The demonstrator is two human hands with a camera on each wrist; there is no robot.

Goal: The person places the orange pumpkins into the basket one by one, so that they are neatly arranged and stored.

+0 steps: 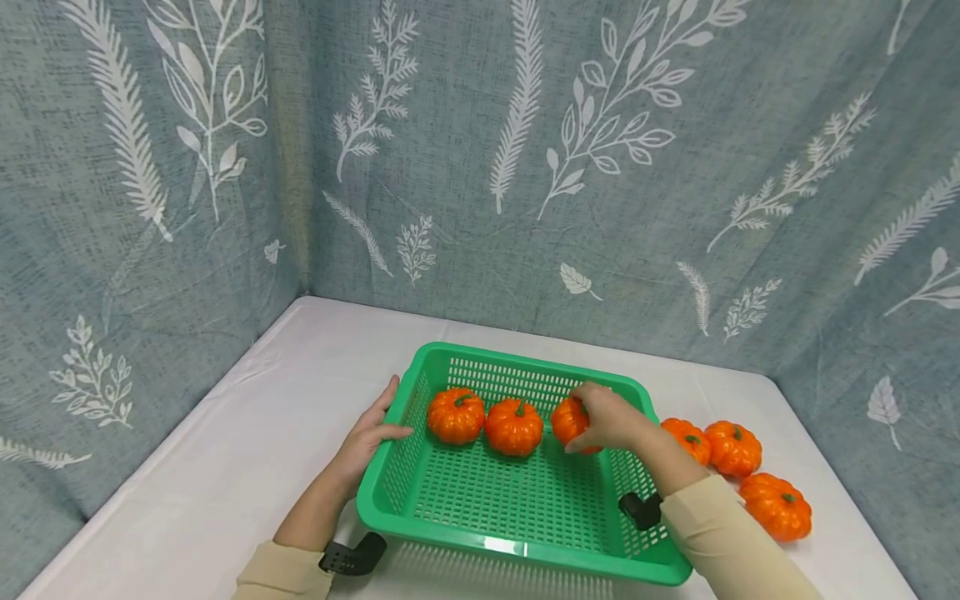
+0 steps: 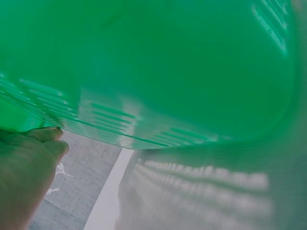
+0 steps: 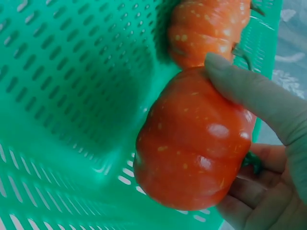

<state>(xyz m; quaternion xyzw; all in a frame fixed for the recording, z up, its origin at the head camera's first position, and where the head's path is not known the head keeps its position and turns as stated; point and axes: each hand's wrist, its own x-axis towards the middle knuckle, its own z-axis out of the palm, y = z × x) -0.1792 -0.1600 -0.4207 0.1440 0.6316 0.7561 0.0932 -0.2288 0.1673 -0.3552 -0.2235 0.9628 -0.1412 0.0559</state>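
My right hand (image 1: 611,417) holds a small orange pumpkin (image 3: 194,143) inside the green plastic basket (image 1: 510,546). In the right wrist view the thumb lies across its top side, and the fingers reach round by the green stem. Two more pumpkins sit along the basket's far side, one at the left (image 1: 455,416) and one in the middle (image 1: 513,427). My left hand (image 1: 367,437) grips the basket's left rim, thumb over the edge and fingers along the outside. In the left wrist view the basket's wall (image 2: 158,72) fills most of the picture, with the fingers at its lower left.
Right of the basket, three more pumpkins lie on the white table (image 1: 247,433): one beside the wall (image 1: 687,440), one behind (image 1: 733,448) and one nearer (image 1: 776,507). A grey-blue curtain (image 1: 465,167) with white leaf prints hangs round the table's back and sides.
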